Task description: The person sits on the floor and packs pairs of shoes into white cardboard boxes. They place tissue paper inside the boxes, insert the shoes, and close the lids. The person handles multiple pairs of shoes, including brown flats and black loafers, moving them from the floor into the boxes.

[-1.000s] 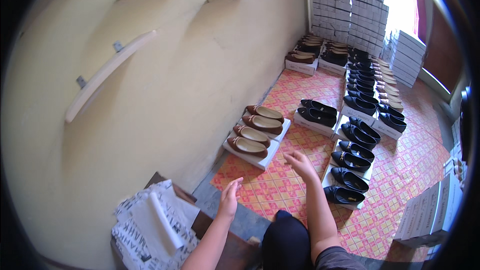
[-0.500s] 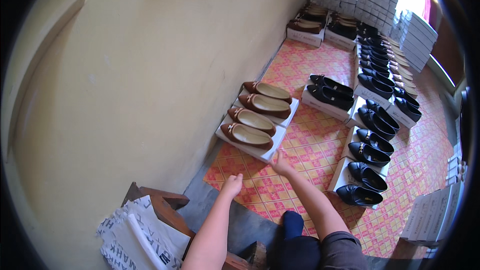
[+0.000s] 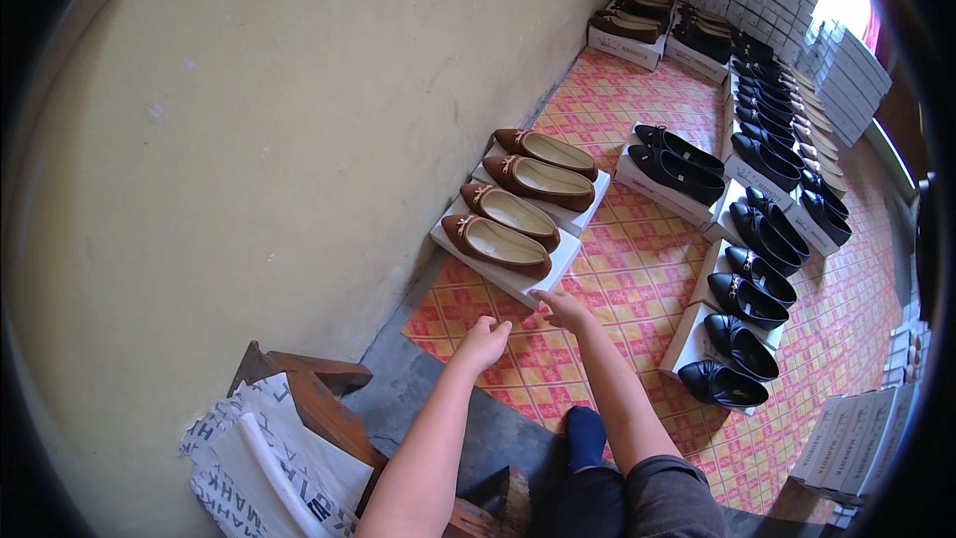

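Two pairs of brown ballet flats with small bows, the nearer pair (image 3: pixel 496 244) and the farther pair (image 3: pixel 543 179), rest on white shoeboxes set side by side against the wall. My right hand (image 3: pixel 566 312) has its fingers stretched at the near corner of the front shoebox (image 3: pixel 508 276); whether they touch it I cannot tell. Just to the left, my left hand (image 3: pixel 484 344) is over the tiled floor, thumb and fingers apart, holding nothing. Neither hand is on the shoes.
Black flats (image 3: pixel 735 364) on white boxes form a row at right, running back to more shoes. Stacked boxes (image 3: pixel 861 438) stand at lower right. A wooden stool (image 3: pixel 324 408) with printed wrapping paper (image 3: pixel 274 463) is at lower left, beside the wall (image 3: pixel 249 159).
My left hand has moved right and up, toward the front shoebox, and its fingers have loosened. The right hand's fingers have spread at the box's corner. The view has shifted slightly.
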A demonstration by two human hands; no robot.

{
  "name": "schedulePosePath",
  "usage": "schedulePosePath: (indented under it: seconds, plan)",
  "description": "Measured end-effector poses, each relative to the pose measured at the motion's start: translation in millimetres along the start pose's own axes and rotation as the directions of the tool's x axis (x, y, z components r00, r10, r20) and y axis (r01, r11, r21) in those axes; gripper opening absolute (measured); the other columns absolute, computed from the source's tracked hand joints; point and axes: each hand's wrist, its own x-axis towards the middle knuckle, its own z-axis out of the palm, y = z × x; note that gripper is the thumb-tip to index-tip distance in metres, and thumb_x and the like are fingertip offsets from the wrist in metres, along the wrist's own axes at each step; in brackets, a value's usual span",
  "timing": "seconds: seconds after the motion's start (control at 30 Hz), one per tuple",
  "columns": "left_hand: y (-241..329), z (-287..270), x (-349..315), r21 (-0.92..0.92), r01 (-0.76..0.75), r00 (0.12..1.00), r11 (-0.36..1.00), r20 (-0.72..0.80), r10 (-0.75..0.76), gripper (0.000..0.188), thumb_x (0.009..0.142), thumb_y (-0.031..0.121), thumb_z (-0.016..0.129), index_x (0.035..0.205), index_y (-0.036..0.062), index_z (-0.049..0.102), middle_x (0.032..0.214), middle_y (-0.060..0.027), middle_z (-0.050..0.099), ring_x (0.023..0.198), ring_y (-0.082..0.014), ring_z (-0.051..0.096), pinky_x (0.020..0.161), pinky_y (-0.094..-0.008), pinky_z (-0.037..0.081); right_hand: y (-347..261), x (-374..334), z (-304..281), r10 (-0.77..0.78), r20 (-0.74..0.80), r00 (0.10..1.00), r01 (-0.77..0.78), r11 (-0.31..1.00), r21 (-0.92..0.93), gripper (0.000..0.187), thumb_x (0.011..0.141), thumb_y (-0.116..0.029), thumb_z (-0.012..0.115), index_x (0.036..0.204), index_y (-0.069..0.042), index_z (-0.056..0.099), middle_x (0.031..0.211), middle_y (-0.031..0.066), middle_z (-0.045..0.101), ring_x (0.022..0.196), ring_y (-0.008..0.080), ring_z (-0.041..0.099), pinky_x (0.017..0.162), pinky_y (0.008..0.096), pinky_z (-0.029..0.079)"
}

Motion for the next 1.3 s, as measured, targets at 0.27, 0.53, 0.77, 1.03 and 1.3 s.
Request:
schedulePosePath:
  seconds: [0.27,0.53,0.77,1.03,1.3]
  plan:
    - [35,-7,-22,0.128,0.063,0.997,0.99,0.035,-0.068,0.059,0.086,0.04,0.049,0.131,0.0024,0.038,0.127,-0.0241,0.047,0.118,-0.0334,0.047,0.098,-0.0389,0.037,36,-12,3,-0.196,-0.011,0.981,0.17,0.818,0.55,0.042,0.078,-0.032,0.067,0.11,-0.008,0.052,0.097,0.0045,0.054,0.079,0.0175,0.054,0.067,0.0303,0.044]
    - [-1,-12,-19,0.169,0.096,0.995,0.981,0.019,-0.101,0.07,0.087,0.045,0.049,0.132,-0.0057,0.033,0.128,-0.0242,0.047,0.117,-0.0318,0.048,0.096,-0.0362,0.038,101,-103,1,-0.193,-0.076,0.978,0.201,0.789,0.581,0.034,0.079,-0.026,0.067,0.104,-0.005,0.055,0.078,0.0056,0.058,0.063,0.0132,0.059,0.051,0.0228,0.041]
    - [10,-5,-69,-0.222,0.13,0.99,0.966,0.077,-0.115,0.092,0.084,0.065,0.034,0.14,-0.0048,0.013,0.144,-0.0257,0.02,0.135,-0.0351,0.02,0.108,-0.038,0.021,105,-223,-10,-0.252,-0.03,0.967,0.23,0.82,0.524,0.036,0.083,-0.02,0.062,0.113,-0.003,0.05,0.1,0.0115,0.061,0.09,0.0251,0.063,0.074,0.0315,0.05]
    - [52,-12,-192,-0.589,-0.38,0.92,0.713,-0.164,0.355,0.093,0.08,0.063,0.047,0.14,0.0283,-0.016,0.147,-0.0129,0.011,0.13,-0.0375,0.026,0.089,-0.0593,0.036,24,-353,-9,-0.496,0.032,0.868,0.451,0.813,0.368,0.042,0.083,-0.02,0.062,0.118,-0.001,0.048,0.109,0.0116,0.059,0.095,0.0229,0.061,0.083,0.0352,0.048]
    - [37,-58,-355,-0.684,-0.618,0.782,0.387,-0.587,0.21,0.086,0.082,0.042,0.055,0.14,0.0243,-0.006,0.136,-0.0168,0.03,0.114,-0.0348,0.045,0.085,-0.0479,0.045,-35,-508,63,-0.5,0.336,0.798,0.501,0.861,0.091,0.052,0.084,-0.033,0.063,0.122,-0.002,0.047,0.108,0.0114,0.059,0.088,0.0222,0.064,0.073,0.029,0.05]
